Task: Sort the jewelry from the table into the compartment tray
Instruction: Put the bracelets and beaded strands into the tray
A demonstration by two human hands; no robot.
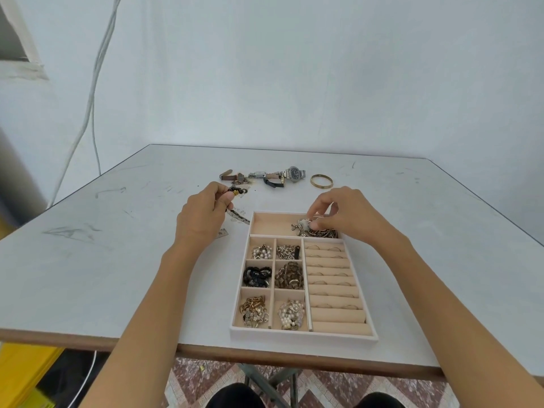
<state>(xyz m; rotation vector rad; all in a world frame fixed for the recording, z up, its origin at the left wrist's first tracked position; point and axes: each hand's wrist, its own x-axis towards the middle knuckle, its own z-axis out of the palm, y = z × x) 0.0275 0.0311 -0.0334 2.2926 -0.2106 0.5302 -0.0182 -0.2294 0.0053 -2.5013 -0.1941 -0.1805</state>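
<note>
Head view: the compartment tray sits on the tabletop, near its front edge. The left hand is just beyond the tray's far-left corner, its grip pinched narrow round a dark beaded bracelet. The right hand is over the tray's long far compartment, its grip pinching a silver piece atop the tangled chains lying there. The six small compartments on the tray's left hold sorted jewelry. Rings sit in the rolls on its right. Beyond the tray's far edge lie watches and a gold bangle.
</note>
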